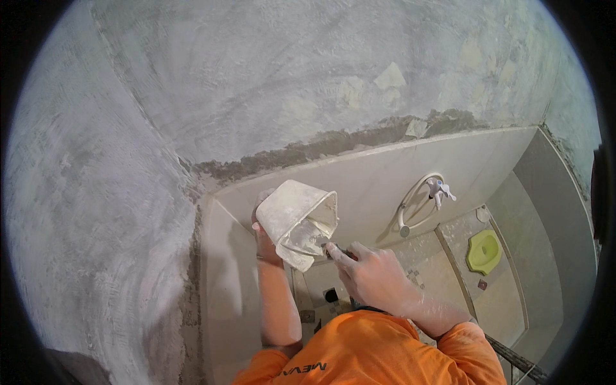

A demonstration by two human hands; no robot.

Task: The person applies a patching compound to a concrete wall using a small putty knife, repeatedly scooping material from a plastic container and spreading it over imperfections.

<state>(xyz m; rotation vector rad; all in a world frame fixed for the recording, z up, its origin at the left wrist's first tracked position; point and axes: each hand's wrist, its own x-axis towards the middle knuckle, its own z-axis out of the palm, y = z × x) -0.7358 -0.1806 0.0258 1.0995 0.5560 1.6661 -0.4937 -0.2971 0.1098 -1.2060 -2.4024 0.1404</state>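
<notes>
A white plastic bucket (287, 208), smeared with pale plaster, is tipped on its side in front of me with its mouth turned toward the lower right. My left hand (264, 245) supports it from the left and below, fingers wrapped round the outside and partly hidden by it. My right hand (378, 279), dusted white, grips the dark handle of a putty knife (346, 253). Its blade reaches into the bucket's mouth, against pale paste (304, 235) on the inner wall. Exactly how much paste lies deeper inside is hidden.
Grey plastered walls (269, 83) rise ahead and to the left above light tiles (372, 170). A white hose with a tap (438, 190) is mounted on the tiles. Lower right, a yellow-green squat toilet (484, 251) sits on a raised step. A dark pole (513, 359) lies near my right elbow.
</notes>
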